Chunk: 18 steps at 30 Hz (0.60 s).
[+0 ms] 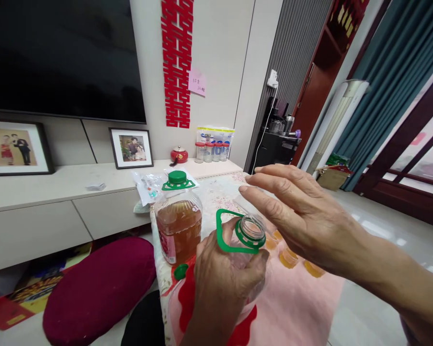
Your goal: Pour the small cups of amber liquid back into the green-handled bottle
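Note:
My left hand [227, 278] grips a clear plastic jug [259, 283] just below its uncapped neck. A green carry handle [222, 230] rings that neck. My right hand [296, 211] hovers above and to the right of the jug's mouth, its fingers stretched out and holding nothing. Left of the jug lies a loose green cap [181, 272]. Behind it stands a larger-looking jug of amber liquid [179, 223], closed with a green cap [177, 178]. Several small containers of orange stuff [288, 258] sit on the table, partly hidden beneath my right hand.
A pink cover [296, 307] lies over the table. Beyond are a clear plastic bag [147, 186] and a white cabinet [57, 197] bearing picture frames [131, 148], a red pot [179, 154] and red-lidded jars [209, 152]. A maroon round stool [101, 288] stands at left.

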Motion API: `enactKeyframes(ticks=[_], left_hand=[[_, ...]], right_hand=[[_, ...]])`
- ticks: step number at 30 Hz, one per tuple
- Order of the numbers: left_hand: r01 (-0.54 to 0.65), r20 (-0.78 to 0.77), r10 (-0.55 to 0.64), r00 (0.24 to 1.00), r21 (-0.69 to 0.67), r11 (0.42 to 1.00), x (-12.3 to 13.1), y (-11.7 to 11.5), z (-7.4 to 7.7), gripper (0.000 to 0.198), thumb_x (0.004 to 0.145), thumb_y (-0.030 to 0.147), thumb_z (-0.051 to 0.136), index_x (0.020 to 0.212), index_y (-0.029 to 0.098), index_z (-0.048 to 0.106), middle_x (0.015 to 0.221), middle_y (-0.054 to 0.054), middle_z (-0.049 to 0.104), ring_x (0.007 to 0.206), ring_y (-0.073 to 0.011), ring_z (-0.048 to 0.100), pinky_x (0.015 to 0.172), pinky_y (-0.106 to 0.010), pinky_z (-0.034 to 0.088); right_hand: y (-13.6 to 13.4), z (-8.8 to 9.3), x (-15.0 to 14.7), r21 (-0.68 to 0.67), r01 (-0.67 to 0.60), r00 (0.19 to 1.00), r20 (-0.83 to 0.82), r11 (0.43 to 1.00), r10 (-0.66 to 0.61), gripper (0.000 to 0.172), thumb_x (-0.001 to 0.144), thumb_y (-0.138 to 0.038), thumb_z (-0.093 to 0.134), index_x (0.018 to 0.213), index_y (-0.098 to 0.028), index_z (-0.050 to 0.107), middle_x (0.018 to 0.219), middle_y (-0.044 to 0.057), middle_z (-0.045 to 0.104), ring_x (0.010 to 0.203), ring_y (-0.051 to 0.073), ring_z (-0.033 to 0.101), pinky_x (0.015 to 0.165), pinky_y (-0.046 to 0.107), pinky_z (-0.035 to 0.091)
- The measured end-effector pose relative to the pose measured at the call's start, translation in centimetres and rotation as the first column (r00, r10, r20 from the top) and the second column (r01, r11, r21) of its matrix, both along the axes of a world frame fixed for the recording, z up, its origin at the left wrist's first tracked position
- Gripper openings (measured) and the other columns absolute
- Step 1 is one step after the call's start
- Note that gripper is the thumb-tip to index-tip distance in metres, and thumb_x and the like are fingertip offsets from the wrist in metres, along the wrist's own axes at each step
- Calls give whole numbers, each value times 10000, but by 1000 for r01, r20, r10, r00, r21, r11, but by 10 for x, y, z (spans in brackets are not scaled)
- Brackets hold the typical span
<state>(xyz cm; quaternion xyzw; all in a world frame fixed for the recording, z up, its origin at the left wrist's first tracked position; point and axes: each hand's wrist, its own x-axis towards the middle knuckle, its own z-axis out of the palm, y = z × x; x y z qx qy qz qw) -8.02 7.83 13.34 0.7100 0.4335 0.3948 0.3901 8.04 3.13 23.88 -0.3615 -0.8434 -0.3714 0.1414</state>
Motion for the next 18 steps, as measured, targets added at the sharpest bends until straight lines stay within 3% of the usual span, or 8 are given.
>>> enactKeyframes(ticks=[8,12,15,17,18], left_hand=[[-18,69,16,997,32,999,3,1,-3,377,712,375,607,1064,329,736,1025,-6,774,1095,-359,701,1058,-614,475],[-38,131,24,991,105,994,6,-4,-9,291,715,385,668,989,349,758,960,16,778,993,-350,726,975,-598,530],[-96,132,73,989,177,979,8,-8,-12,258,684,352,753,942,346,755,903,35,764,921,-319,728,895,-535,571],[-96,166,63,984,200,975,9,-9,-12,270,664,398,821,916,340,744,899,54,762,897,-293,731,887,-510,581],[-65,171,30,985,197,978,10,-9,-12,270,679,450,836,908,340,743,907,57,765,894,-283,734,884,-503,586]], right_hand=[[4,-4,3,6,-1,999,-47,1000,1,325,1064,-35,478,1370,-14,586,1366,185,596,1329,327,543,1184,540,427],[8,-9,21,0,16,961,-278,1000,-15,385,1021,-171,624,1401,-124,580,1314,131,647,1187,272,648,1066,446,523],[19,-26,45,-139,46,813,-571,989,-118,449,966,-438,716,1381,-288,633,1276,62,692,1113,290,691,1000,456,578],[33,-47,61,-312,107,580,-752,944,-314,562,819,-599,817,1297,-327,701,1167,52,740,1060,323,720,925,475,629],[42,-61,67,-381,59,449,-815,923,-366,659,745,-633,849,1304,-318,700,1161,68,748,1036,334,735,860,462,654]])
